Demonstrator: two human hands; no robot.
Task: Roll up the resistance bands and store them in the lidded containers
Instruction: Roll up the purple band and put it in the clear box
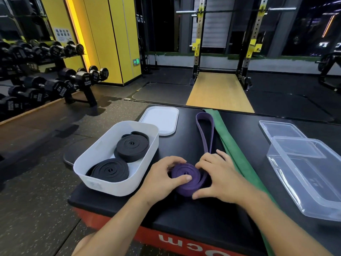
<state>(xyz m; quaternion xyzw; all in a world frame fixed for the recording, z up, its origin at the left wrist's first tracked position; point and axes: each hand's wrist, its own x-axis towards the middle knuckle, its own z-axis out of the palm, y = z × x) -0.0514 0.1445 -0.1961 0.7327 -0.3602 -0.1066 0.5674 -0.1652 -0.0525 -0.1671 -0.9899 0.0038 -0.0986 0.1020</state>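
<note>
A purple resistance band (186, 179) lies half coiled on the black box top, its loose loop stretching away toward the far edge. My left hand (164, 179) grips the coil from the left, thumb pressed on its top. My right hand (220, 179) holds the coil's right side, fingers over the loose strand. Two rolled black bands (132, 145) sit inside an open white container (108, 183). Its white lid (160, 120) lies behind it. A wide green band (238, 156) lies flat to the right. A clear container (311, 179) stands open at the right, its clear lid (278, 129) behind.
The black-topped plyo box (184, 215) has a red front side and a near edge just below my wrists. A dumbbell rack (55, 80) stands to the left on the floor. A squat rack (227, 52) is beyond the box.
</note>
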